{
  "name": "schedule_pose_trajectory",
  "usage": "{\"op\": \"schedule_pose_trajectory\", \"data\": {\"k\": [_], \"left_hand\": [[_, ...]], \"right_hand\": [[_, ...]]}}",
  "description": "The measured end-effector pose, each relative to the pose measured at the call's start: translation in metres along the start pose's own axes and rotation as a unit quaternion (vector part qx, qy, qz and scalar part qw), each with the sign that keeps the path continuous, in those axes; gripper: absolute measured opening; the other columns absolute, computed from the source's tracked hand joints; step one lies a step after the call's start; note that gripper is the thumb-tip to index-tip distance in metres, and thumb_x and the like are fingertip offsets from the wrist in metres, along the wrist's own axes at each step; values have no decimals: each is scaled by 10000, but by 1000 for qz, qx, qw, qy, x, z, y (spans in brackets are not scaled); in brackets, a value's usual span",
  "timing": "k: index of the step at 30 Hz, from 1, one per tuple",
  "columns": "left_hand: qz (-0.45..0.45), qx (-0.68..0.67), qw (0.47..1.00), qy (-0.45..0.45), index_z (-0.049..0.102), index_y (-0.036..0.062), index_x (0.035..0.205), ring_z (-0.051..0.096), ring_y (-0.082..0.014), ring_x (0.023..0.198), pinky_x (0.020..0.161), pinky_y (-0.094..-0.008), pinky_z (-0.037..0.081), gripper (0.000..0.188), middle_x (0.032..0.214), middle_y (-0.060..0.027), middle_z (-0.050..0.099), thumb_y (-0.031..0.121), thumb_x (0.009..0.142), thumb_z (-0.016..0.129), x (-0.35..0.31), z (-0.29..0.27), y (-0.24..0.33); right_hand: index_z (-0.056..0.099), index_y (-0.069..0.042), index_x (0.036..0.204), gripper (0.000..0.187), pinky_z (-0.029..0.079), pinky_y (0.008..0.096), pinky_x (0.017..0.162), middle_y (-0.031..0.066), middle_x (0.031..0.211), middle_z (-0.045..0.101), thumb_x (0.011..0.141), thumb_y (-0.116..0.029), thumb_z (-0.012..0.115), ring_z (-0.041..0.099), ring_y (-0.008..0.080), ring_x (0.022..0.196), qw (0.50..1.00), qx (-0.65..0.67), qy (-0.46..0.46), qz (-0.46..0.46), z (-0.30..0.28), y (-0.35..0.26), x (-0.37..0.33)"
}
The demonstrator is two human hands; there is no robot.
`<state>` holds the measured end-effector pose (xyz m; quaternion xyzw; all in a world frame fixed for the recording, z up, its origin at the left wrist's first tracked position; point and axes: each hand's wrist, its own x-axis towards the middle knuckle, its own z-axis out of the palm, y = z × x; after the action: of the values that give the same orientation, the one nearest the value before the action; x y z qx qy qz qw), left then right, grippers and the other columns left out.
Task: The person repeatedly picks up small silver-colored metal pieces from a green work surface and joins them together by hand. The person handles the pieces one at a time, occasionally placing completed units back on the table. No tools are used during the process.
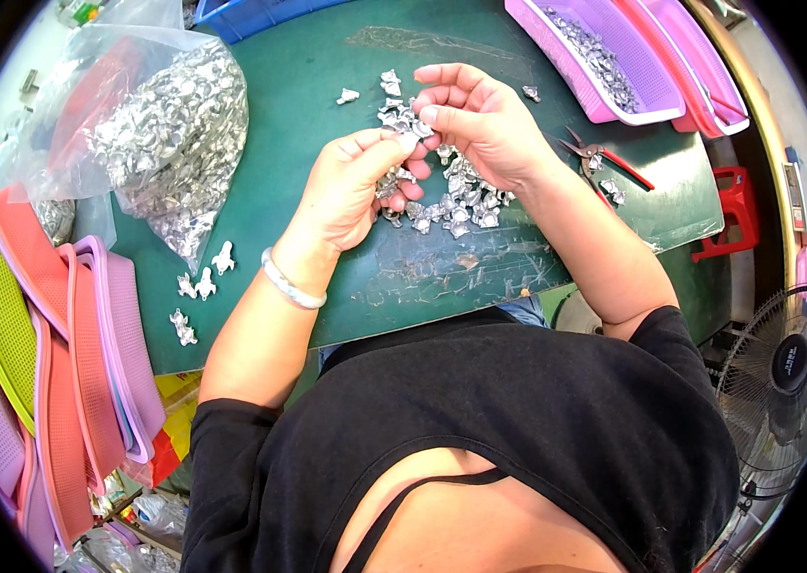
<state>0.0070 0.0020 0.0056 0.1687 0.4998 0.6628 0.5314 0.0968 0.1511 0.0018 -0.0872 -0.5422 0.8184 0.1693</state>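
Observation:
My left hand (pixel 351 186) is closed around small silver metal castings (pixel 394 180), which show between its curled fingers, and its thumb presses on the fingers. Close against it, my right hand (pixel 489 129) has its thumb and fingers bent together at the tips; whatever lies in that pinch is too small and covered to make out. Below and between the hands a loose pile of the same castings (pixel 465 201) lies on the green tabletop (pixel 365 296). More castings (pixel 391 84) lie just past my fingertips.
A clear bag (pixel 174 143) full of castings stands at left, near stacked plastic baskets (pixel 69 353). Red-handled cutters (pixel 604 158) lie at right. Beyond them are a purple basket (pixel 656 107) holding small metal parts, a red stool (pixel 737 215) and a fan (pixel 785 368).

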Motion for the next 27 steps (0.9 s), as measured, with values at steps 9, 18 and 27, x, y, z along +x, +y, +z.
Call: {"op": "schedule_pose_trajectory", "data": {"k": [9,18,27], "left_hand": [[-8,-5,999,41,583,52,793,533,-99,552,452,-188,381,170,693,-30,579,210,840,546,4,-5,-3],[-21,-26,999,38,580,47,799,533,-115,551,448,-194,390,170,692,-36,570,207,839,544,5,-9,-1],[-18,-42,997,58,560,16,792,518,-120,515,426,-199,382,165,684,-64,570,166,851,526,3,-6,1]], "right_hand": [[465,35,1122,354,465,226,620,85,906,575,797,-16,594,551,124,684,999,-23,-19,21,-1,-2,-1],[474,39,1116,335,470,225,627,86,908,577,808,-29,588,550,118,689,999,-25,-33,25,0,-2,-2],[482,40,1111,328,474,228,639,86,918,570,805,-16,586,557,123,719,998,-25,-42,26,-3,-1,-1]]}}
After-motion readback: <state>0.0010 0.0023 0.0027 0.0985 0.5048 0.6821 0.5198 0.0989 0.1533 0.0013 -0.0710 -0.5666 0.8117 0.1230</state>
